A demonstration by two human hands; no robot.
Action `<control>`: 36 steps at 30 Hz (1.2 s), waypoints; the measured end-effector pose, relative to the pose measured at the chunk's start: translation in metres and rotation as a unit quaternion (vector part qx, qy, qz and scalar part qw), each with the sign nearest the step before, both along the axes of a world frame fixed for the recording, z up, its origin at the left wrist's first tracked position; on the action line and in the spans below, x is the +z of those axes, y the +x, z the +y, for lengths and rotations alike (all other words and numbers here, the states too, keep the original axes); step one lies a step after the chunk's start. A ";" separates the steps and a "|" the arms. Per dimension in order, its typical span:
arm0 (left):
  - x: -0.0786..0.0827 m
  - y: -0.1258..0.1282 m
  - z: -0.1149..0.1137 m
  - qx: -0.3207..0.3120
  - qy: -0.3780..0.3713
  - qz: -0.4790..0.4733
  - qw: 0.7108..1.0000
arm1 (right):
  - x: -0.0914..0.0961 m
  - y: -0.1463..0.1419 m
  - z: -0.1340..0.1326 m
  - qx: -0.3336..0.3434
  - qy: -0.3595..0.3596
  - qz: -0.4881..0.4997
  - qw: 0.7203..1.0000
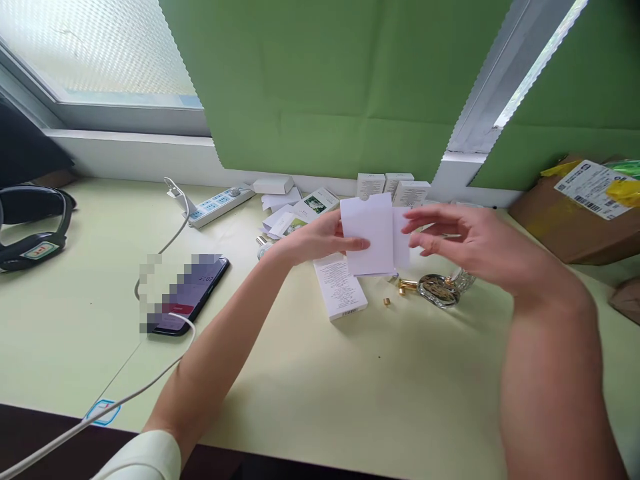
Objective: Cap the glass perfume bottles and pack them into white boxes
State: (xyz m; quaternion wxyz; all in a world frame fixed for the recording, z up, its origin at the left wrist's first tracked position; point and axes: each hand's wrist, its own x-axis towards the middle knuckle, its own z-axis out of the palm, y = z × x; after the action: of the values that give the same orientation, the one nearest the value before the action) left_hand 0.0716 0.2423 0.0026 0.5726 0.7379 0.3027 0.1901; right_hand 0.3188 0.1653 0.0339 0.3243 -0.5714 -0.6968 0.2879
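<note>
My left hand (320, 241) grips a flattened white carton (369, 233), thumb on its front, holding it upright above the pale table (310, 373). My right hand (463, 245) hovers just to its right with fingers spread and slightly curled, fingertips close to the carton's right flap; whether they touch it is unclear. Below the carton lies a closed white box (340, 288) with printed text. A glass perfume bottle (443, 288) with gold inside lies on its side near small gold caps (406, 287).
Several white boxes (395, 185) and leaflets (300, 213) stand near the window sill. A power strip (217, 205) and a phone (193, 297) on a white cable lie at left, headphones (30, 230) at far left. A cardboard parcel (580, 207) sits at right.
</note>
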 end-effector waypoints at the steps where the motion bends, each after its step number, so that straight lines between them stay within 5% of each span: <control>1: -0.001 -0.003 0.002 -0.009 -0.004 0.011 1.000 | 0.000 0.005 0.000 -0.032 0.023 -0.001 0.999; 5: -0.004 -0.006 0.006 -0.032 0.004 0.034 0.999 | -0.006 0.016 0.006 -0.068 0.010 -0.001 0.998; 13: -0.001 0.000 0.001 -0.058 0.005 0.050 0.997 | -0.019 0.011 0.018 0.126 -0.184 0.057 0.973; 18: -0.001 0.001 -0.001 -0.071 0.030 0.081 0.994 | -0.015 0.008 0.016 0.188 -0.186 0.085 0.961; 36: -0.003 -0.008 0.004 -0.104 0.084 0.026 0.991 | -0.020 0.008 0.018 0.199 -0.153 0.130 0.959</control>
State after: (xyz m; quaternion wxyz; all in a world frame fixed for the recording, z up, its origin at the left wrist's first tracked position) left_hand 0.0636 0.2463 -0.0009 0.5176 0.8152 0.2219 0.1351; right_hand 0.3270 0.1837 0.0142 0.2569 -0.4212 -0.6960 0.5216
